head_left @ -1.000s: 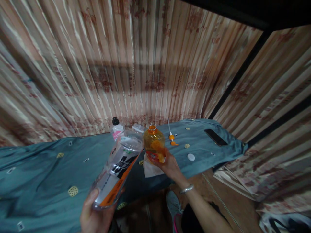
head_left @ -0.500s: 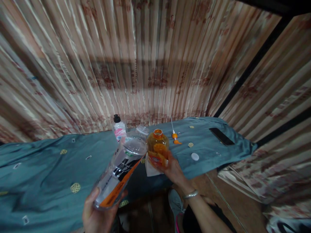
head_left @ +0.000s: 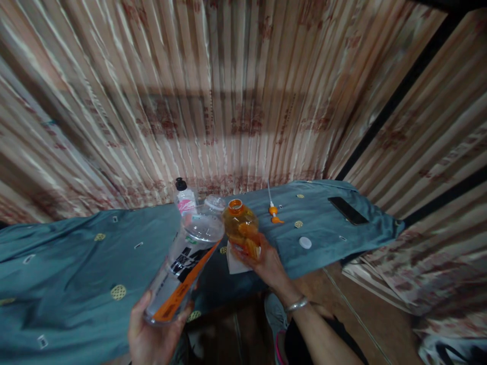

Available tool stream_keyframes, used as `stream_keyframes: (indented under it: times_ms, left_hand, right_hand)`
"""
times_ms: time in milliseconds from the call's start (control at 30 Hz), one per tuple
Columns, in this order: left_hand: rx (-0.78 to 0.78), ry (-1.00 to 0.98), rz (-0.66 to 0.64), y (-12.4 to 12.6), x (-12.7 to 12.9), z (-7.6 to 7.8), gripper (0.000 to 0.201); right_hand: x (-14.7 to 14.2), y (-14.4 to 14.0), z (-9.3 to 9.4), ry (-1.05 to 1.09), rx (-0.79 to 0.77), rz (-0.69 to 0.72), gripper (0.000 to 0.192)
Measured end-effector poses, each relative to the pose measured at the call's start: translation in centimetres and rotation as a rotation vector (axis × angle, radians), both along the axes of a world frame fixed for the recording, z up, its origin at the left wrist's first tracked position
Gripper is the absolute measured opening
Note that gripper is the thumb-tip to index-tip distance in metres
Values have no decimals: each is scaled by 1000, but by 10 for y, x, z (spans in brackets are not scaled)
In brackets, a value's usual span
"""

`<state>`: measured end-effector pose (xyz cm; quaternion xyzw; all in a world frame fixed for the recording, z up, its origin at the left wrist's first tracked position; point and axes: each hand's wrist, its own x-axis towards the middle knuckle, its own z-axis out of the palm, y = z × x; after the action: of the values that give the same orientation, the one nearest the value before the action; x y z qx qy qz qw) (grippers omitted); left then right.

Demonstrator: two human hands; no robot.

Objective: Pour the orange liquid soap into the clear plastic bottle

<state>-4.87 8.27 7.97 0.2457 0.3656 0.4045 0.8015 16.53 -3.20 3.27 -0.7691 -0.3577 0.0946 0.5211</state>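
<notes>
L hand [head_left: 150, 337] grips clear bottle [head_left: 184, 263]; R hand [head_left: 266, 263] orange bottle [head_left: 240, 228].

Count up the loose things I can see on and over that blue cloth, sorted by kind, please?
Bottles: 3 – clear bottle in the left hand, orange bottle in the right hand, small white bottle standing on the blue cloth
Loose caps: 1 – white cap
Pump tops: 1 – orange pump top
Phones: 1 – black phone
Total: 6
</notes>
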Motion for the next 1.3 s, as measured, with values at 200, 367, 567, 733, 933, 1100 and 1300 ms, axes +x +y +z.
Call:
stream_keyframes:
  times_ms: [200, 367, 567, 733, 933, 1100, 1300]
  left_hand:
    - [-6, -22, -6, -2, 4, 3, 59]
    - [-15, -22, 8, -2, 5, 2, 53]
    - [13, 7, 1, 0, 5, -1, 52]
    - [52, 4, -31, 2, 4, -3, 53]
    - [130, 7, 8, 4, 2, 0, 45]
    - [147, 21, 8, 8, -3, 5, 45]
    - [177, 47, 68, 6, -6, 11, 44]
  right_hand:
    - [0, -4, 6, -16, -20, -11, 58]
    - [3, -7, 10, -43, -35, -8, 57]
    - [6, -10, 9, -63, -27, -6, 57]
    - [7, -11, 5, -98, -37, -16, 56]
    - [7, -11, 0, -131, -21, -5, 53]
    - [7, -11, -2, -112, -50, -22, 56]
    - [7, -11, -5, -100, -28, -16, 58]
